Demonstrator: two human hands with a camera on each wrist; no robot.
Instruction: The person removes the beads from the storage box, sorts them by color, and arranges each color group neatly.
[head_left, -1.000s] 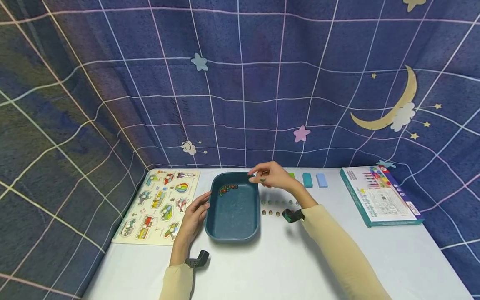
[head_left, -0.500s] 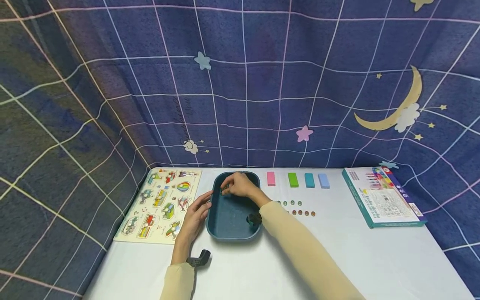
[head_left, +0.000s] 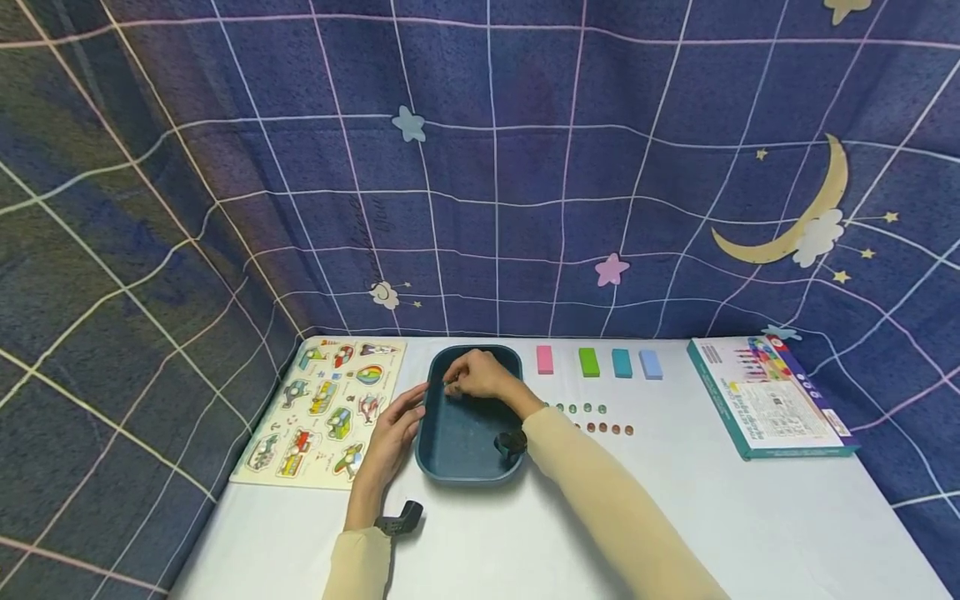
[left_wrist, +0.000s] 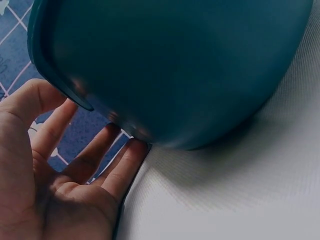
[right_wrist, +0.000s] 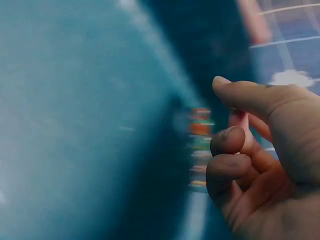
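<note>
A dark teal rectangular tub point(head_left: 468, 454) stands on the white table. My left hand point(head_left: 397, 425) rests its fingertips against the tub's left outer wall; in the left wrist view its thumb bends near the rim. Inside the tub's far left part is my right hand point(head_left: 480, 375), fingers bent. The right wrist view shows small red and green beads point(right_wrist: 201, 145), blurred, lined along the tub's wall beside those fingers. Thumb and fingers stand apart there, with no bead visible between them. From the head view, the right hand covers most of the beads in the tub.
Right of the tub lie a row of greenish beads point(head_left: 587, 408) and a row of reddish-brown beads point(head_left: 616, 429). Behind them are pink point(head_left: 544, 360), green point(head_left: 588, 362), teal point(head_left: 622, 363) and light blue blocks point(head_left: 650, 364). A picture board point(head_left: 318, 408) lies left, a flat box point(head_left: 768, 396) right.
My right hand has moved left from the tub's far right corner into its far left part, uncovering the blocks and bead rows. Between the last two frames it barely moves. The left hand stays put.
</note>
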